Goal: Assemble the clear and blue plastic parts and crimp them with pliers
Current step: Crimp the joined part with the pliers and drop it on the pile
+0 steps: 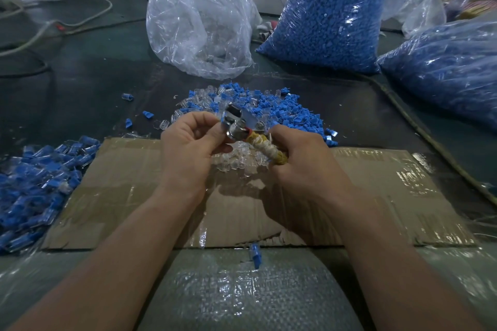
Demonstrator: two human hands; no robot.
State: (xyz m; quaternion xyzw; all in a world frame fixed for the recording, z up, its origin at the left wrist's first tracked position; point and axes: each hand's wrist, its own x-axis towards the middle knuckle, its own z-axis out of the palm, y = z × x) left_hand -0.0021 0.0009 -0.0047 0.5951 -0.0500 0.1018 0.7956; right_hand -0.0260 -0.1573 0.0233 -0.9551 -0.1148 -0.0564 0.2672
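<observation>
The crimping step was in hand. The right hand (301, 161) had its grip clamped round the cloth-wrapped handles of the pliers (243, 130), held above the far edge of the cardboard sheet (376, 196). The left hand (188, 142) pinched a small blue-and-clear part (222, 121) against the pliers' metal head. Whether the jaws were already biting on it could not be told, since fingers and glare hid the contact. Behind the hands lay the mixed pile of loose parts (282, 110), blue and clear, on the dark desk (80, 83). A heap of what looked like finished pieces (40, 177) sat at the left. The next move probably called for a firm squeeze with the part kept square in the jaws. After that would come a release, setting the piece on the left heap, and picking up a fresh pair.
</observation>
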